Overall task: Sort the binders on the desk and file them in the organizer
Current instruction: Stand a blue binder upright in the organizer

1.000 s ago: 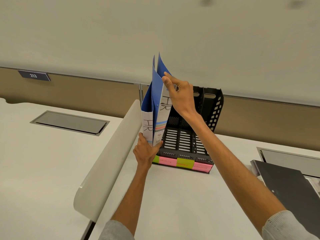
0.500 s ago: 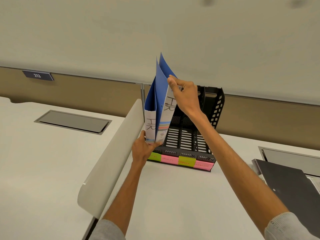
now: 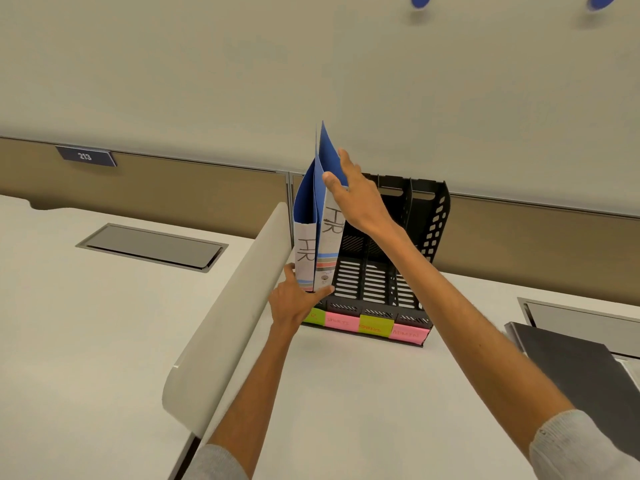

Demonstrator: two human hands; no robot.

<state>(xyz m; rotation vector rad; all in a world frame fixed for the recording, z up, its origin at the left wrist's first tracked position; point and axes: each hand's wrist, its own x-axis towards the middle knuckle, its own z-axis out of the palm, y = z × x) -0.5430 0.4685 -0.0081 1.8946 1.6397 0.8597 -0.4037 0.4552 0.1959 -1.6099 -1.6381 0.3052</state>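
Blue HR binders [image 3: 323, 244] upright at the organizer's [image 3: 391, 271] left end
Dark binder [image 3: 581, 372] lies near right; left hand [image 3: 294, 306] pinches the blue pair's base, thumb against fingers; right hand [image 3: 353, 199], fingers straight, touches their top edge.

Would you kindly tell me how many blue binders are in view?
2. Both stand at the leftmost slot of the organizer: the left binder, held low by the left hand, and the right binder, touched near its top by the right hand. More may be hidden.
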